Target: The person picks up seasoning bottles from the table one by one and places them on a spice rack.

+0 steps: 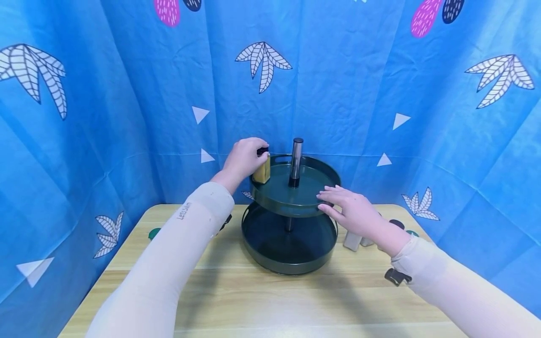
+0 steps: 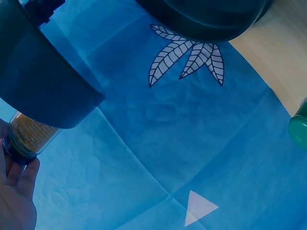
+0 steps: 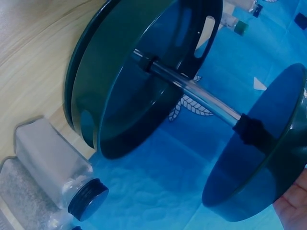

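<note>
A two-tier round rack in dark green stands on the table, with an upper tray [image 1: 296, 206], a lower tray [image 1: 291, 267] and a metal post [image 1: 297, 157]. At the left of the upper tray is a spice jar [image 1: 263, 172] with yellowish-brown contents. My left hand [image 1: 246, 157] grips its dark lid from above; in the left wrist view the jar [image 2: 32, 134] is partly hidden behind the tray wall. My right hand [image 1: 355, 211] rests its extended fingers on the upper tray's right rim. The right wrist view shows only part of that hand [image 3: 293, 203] against the tray.
Several jars, including a pale-filled one [image 3: 55, 158] with a black lid, stand right of the rack. A green lid [image 1: 154, 233] shows at the table's left, partly behind my left arm. A blue patterned curtain [image 1: 355, 94] hangs behind the wooden table [image 1: 270, 300].
</note>
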Demonstrator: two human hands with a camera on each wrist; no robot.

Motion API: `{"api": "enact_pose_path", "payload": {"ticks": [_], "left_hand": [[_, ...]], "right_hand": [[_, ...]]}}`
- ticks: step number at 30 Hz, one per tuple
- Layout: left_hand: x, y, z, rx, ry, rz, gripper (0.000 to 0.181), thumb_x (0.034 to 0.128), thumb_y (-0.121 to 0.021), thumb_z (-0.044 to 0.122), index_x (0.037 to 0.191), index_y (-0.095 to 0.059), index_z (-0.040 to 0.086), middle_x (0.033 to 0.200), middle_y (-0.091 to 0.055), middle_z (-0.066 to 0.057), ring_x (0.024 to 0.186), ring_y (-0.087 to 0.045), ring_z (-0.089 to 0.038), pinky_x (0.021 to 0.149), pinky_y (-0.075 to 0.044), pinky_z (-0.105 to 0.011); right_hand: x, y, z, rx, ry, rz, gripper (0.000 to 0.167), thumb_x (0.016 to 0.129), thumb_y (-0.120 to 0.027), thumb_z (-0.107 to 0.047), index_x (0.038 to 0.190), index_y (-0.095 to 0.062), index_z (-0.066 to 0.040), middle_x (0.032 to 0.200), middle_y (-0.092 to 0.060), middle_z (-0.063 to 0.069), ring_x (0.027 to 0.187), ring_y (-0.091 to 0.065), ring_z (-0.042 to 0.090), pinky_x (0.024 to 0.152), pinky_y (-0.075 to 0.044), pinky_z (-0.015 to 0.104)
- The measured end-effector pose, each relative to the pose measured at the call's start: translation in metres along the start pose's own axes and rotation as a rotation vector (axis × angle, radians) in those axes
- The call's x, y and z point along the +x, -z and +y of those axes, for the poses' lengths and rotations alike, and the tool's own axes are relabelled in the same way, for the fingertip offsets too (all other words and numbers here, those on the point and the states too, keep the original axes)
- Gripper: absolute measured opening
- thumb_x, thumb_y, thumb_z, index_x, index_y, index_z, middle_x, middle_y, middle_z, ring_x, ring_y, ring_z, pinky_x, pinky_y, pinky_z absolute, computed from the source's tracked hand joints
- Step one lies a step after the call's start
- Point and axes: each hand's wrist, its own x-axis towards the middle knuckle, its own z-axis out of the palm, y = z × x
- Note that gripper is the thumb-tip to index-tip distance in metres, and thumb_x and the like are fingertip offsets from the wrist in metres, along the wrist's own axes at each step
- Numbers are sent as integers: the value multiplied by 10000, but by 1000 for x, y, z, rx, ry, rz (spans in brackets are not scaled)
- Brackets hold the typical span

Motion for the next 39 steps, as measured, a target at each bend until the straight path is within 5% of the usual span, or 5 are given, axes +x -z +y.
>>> {"api": "enact_pose_path", "payload": {"ticks": [39], "left_hand": [[-7,8,-4,43,22,-1,280,994,-635,281,1210,-724,126,1247,-681,-37,1155,-624,-229,989,-511,-396]], "right_hand": [[-1,-1,-2,-2,-20,-3,428,975,-658,-354,1313,-667,-92,1383,-599,154,1342,-496,373,1071,-399,569]]}}
